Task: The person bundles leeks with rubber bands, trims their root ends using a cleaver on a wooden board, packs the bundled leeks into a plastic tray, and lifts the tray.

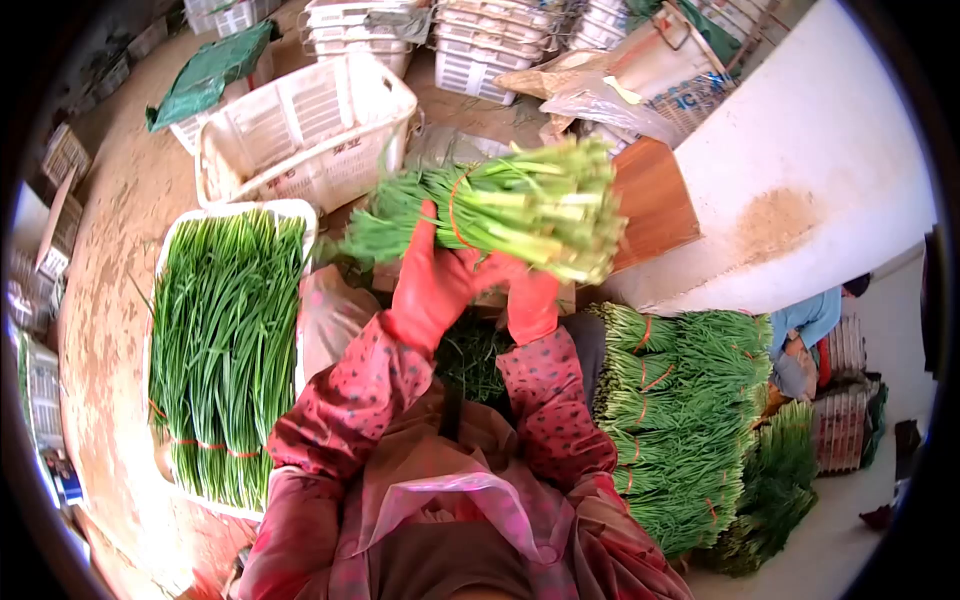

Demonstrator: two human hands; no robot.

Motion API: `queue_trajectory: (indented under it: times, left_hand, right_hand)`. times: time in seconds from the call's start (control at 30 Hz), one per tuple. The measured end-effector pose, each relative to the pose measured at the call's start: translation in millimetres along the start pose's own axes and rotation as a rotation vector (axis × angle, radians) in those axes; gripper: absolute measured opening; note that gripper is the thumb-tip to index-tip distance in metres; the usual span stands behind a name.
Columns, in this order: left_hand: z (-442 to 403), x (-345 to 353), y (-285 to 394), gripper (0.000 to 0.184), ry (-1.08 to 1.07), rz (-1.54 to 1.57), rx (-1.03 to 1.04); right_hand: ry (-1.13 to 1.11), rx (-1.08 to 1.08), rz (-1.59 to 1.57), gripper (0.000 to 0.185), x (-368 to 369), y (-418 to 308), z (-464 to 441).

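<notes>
In front of me both red-gloved hands hold a bunch of chives (pixel 540 205) roughly level, its pale stem ends to the right and green leaves to the left. An orange band circles it near the middle. My left hand (pixel 430 285) grips it from below, with the thumb up along the near side and the other fingers hidden. Close beside it, my right hand (pixel 530 300) is closed against the underside of the stem end; its fingertips are partly hidden.
A white crate (pixel 308 215) packed with chives stands left. An open white crate (pixel 340 170) lies beyond. Banded bunches (pixel 680 420) are stacked on the right, near another person (pixel 805 330). Crate stacks (pixel 490 45) and a white slanted surface (pixel 800 150) stand ahead.
</notes>
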State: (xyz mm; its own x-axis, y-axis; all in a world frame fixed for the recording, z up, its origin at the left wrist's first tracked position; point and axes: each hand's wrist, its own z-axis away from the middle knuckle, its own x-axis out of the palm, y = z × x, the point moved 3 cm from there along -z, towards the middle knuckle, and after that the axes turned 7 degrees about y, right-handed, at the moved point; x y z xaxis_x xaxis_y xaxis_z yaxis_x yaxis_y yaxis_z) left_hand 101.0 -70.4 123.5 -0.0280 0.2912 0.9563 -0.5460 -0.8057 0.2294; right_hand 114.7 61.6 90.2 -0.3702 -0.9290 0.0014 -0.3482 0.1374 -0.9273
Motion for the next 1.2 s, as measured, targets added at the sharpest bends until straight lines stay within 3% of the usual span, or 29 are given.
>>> queue_trajectory:
  times: [0.03,0.07,0.13,0.17,0.2,0.27,0.3,0.37,0.4,0.43,0.5,0.57,0.63,0.67,0.73,0.83,0.87,0.9,0.97,1.0,1.1,1.2]
  left_hand:
    - [25,25,-4,0.056,-0.135,-0.112,-0.102]
    - [44,30,-1,0.056,-0.173,-0.385,-0.207]
    - [73,43,18,0.055,-0.238,-0.774,-0.299]
    - [81,52,30,0.053,-0.255,-0.806,-0.226]
    - [78,52,39,0.054,-0.210,-0.870,-0.006]
    - [77,62,51,0.067,-0.118,-1.015,0.343]
    - [66,61,47,0.080,-0.094,-1.093,0.435]
    - [47,35,28,0.089,-0.105,-1.198,0.460]
    - [39,19,13,0.090,-0.202,-0.885,0.441]
    - [42,16,12,0.087,-0.131,-0.759,0.364]
    - [37,6,14,0.085,-0.177,-0.693,0.303]
    - [33,-3,11,0.083,-0.166,-0.725,0.328]
    - [33,-3,9,0.082,-0.173,-0.735,0.291]
    - [33,-5,7,0.082,-0.154,-0.748,0.284]
    - [31,-2,4,0.079,-0.146,-0.739,0.298]
    - [27,3,8,0.076,-0.087,-0.715,0.230]
    - [21,1,10,0.071,-0.072,-0.700,0.289]
    - [19,3,13,0.071,-0.063,-0.693,0.300]
    - [21,8,19,0.067,0.034,-0.744,0.358]
    - [15,7,21,0.064,0.030,-0.761,0.375]
    - [13,11,18,0.066,-0.005,-0.725,0.367]
    - [9,3,13,0.070,0.053,-0.782,0.336]
  right_hand:
    - [0.124,-0.023,-0.289,0.045,-5,-51,-7]
    - [0.167,-0.050,-0.382,0.041,-7,-84,-15]
    - [0.211,-0.001,-0.397,0.042,-30,-79,-29]
    - [0.213,-0.021,-0.369,0.043,-38,-81,-31]
    - [0.219,-0.024,-0.368,0.043,-42,-84,-30]
    - [0.125,0.222,-0.486,0.044,-42,-85,-12]
    - [0.116,0.240,-0.488,0.044,-41,-84,-3]
    - [-0.062,0.371,-0.385,0.047,-28,-82,16]
    - [-0.132,0.368,-0.235,0.055,-21,-92,22]
    - [-0.143,0.380,-0.239,0.055,-22,-101,18]
    - [-0.383,0.569,0.161,0.060,-39,-105,2]
    - [-0.324,0.218,0.433,0.061,-62,-106,-42]
    - [-0.322,-0.198,0.296,0.054,-56,-167,-72]
    - [-0.318,-0.193,0.299,0.054,-45,-167,-81]
    - [-0.384,-0.441,0.340,0.046,-9,-166,-84]
    - [-0.508,-0.323,0.602,0.034,6,-146,-74]
    - [-0.354,-0.390,0.343,0.028,0,-146,-84]
    - [-0.369,-0.392,0.339,0.028,-1,-149,-87]
    - [-0.150,-0.448,0.439,0.022,-8,-160,-84]
    - [-0.337,-0.682,0.599,0.021,2,-155,-74]
    - [-0.412,-0.755,0.754,0.022,12,-140,-67]
    - [-0.414,-0.562,0.754,0.028,18,-114,-64]
